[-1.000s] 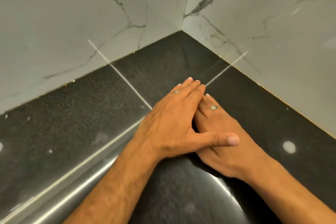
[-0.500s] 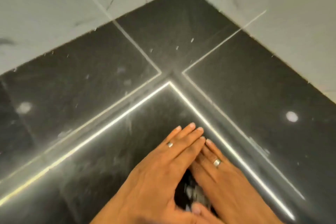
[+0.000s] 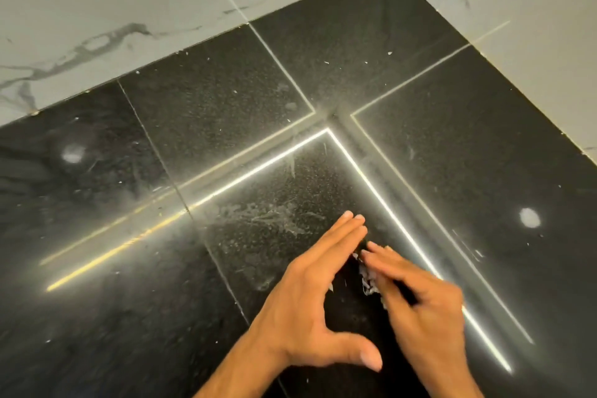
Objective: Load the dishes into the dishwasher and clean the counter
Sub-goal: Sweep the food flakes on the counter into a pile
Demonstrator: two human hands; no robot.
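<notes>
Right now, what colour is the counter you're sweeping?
Black with fine pale speckles, glossy; the counter shows best in the head view, the only one.

Your right hand (image 3: 426, 310) is smearing with motion blur, so its fingers (image 3: 379, 252) are reading poorly. Both of your forearms are running off the bottom edge, and the white scraps (image 3: 368, 281) between your hands are showing too small to identify.

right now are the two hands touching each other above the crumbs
Apart. The head view shows a dark strip of countertop between the left hand fingertips and the right hand fingertips, with the crumbs gathered between them.
</notes>
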